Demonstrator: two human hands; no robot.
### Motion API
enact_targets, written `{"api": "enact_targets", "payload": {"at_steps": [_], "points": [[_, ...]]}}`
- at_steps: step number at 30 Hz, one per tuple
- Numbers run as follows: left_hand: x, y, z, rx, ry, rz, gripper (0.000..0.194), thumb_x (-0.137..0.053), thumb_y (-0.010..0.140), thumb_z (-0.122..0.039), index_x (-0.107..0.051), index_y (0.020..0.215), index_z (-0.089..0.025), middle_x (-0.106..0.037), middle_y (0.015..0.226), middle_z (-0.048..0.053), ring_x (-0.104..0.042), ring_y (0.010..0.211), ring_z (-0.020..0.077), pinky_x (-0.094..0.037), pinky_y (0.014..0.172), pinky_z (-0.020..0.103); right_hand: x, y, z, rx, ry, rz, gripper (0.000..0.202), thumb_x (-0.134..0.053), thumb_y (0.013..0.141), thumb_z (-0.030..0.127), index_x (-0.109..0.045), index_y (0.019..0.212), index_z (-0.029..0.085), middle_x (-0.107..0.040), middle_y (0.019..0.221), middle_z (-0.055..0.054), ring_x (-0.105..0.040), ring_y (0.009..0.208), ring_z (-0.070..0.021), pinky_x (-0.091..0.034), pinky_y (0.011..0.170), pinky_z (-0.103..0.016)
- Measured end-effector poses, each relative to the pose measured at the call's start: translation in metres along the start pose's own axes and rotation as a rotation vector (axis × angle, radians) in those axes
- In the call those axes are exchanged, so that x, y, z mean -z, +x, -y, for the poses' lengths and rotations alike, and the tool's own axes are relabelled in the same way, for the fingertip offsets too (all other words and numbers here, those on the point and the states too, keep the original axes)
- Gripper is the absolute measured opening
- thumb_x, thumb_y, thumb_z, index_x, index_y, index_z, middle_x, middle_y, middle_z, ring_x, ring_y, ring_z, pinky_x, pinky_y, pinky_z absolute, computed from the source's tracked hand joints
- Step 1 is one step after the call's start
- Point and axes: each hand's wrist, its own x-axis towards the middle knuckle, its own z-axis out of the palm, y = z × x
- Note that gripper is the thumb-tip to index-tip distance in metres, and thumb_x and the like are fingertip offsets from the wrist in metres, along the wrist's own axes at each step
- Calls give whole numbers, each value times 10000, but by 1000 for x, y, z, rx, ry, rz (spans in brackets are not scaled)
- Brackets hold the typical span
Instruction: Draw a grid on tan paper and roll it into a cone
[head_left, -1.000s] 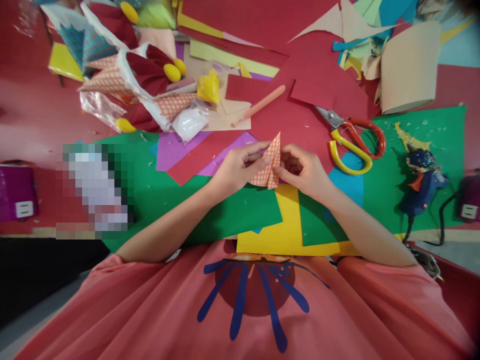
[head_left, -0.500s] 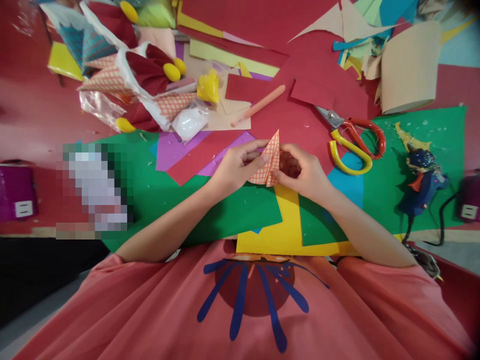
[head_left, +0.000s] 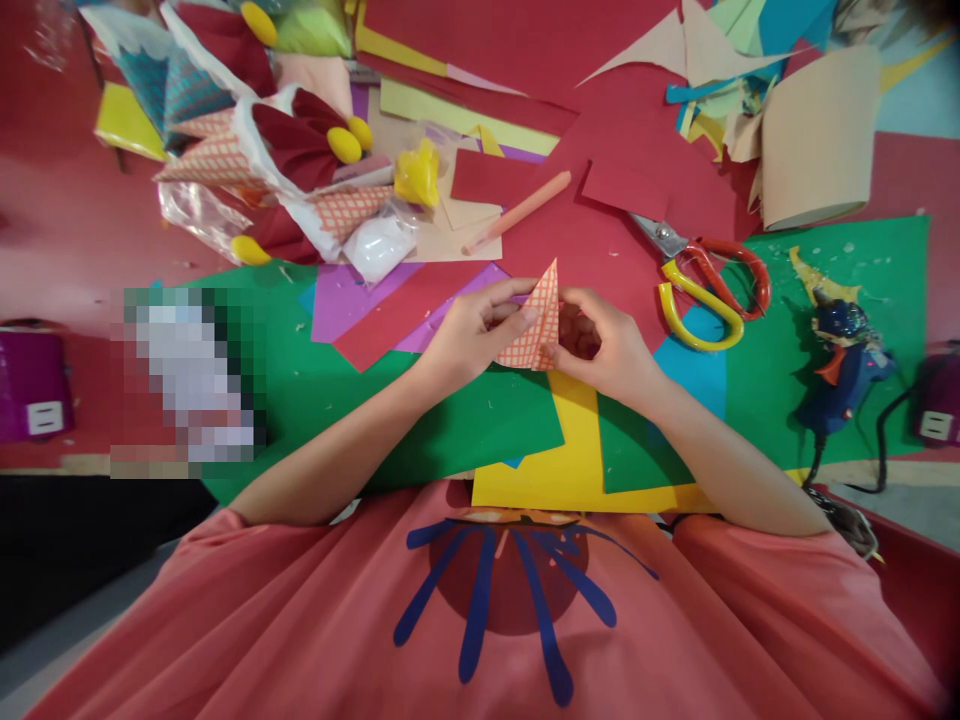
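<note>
A small paper cone (head_left: 541, 325) in orange and white check points upward between my two hands, above the green paper (head_left: 465, 425). My left hand (head_left: 484, 328) grips its left side, thumb on the front face and fingers behind. On the other side, my right hand (head_left: 606, 338) pinches the cone's lower right edge with thumb and fingers; some of those fingertips are hidden. Scissors (head_left: 701, 290) with one red and one yellow handle lie to the right of my hands. Beyond the cone rests an orange glue stick or tube (head_left: 517, 212).
A blue glue gun (head_left: 844, 385) with a cord lies at the far right. Finished-looking checked cones with white trim (head_left: 217, 155) are heaped at the back left. A beige paper cylinder (head_left: 821, 140) stands at the back right, near paper scraps (head_left: 705, 50). Yellow paper (head_left: 540, 485) lies nearest me.
Almost nothing differs. Both hands keep hold of the checked cone in the same place, with only a very slight shift at its lower edge.
</note>
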Motion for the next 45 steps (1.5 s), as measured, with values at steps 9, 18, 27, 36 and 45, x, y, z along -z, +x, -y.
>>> {"api": "enact_targets", "payload": {"at_steps": [9, 18, 27, 36, 45], "points": [[-3, 0, -1, -27, -24, 10, 488, -617, 840, -574, -638, 1140, -189, -680, 740, 11, -627, 625, 127, -500, 556, 220, -2, 0, 0, 18, -16, -8, 296, -657, 812, 324, -528, 1052, 207, -651, 999, -62, -608, 901, -199, -475, 672, -310], [-3, -2, 0, -44, 6, -6, 456, -603, 872, -504, -617, 1175, -162, -690, 767, 20, -660, 704, 146, -533, 653, 245, 0, -3, 4, -34, 57, 5, 348, -687, 804, 376, -548, 1073, 205, -634, 865, -41, -582, 767, -165, -439, 570, -267], [-5, -5, 0, -64, 63, 19, 443, -604, 878, -400, -619, 1249, -159, -728, 932, 46, -678, 803, 144, -534, 715, 233, 7, 3, 6, -96, 297, -5, 367, -624, 832, 536, -575, 808, 174, -524, 667, 34, -443, 549, -62, -341, 496, -208], [-6, -5, 0, -47, 75, 18, 444, -590, 865, -353, -625, 1257, -147, -742, 948, 56, -682, 793, 142, -536, 704, 224, 5, 2, 5, -102, 237, 2, 384, -611, 831, 550, -554, 769, 175, -516, 642, 30, -412, 534, -65, -314, 479, -215], [-6, -5, 1, -48, 66, 36, 483, -607, 862, -407, -620, 1267, -146, -736, 1072, 74, -695, 914, 166, -550, 823, 250, 3, 3, 6, -117, 227, -9, 370, -645, 812, 522, -527, 723, 183, -496, 620, 35, -394, 535, -70, -303, 483, -219]]}}
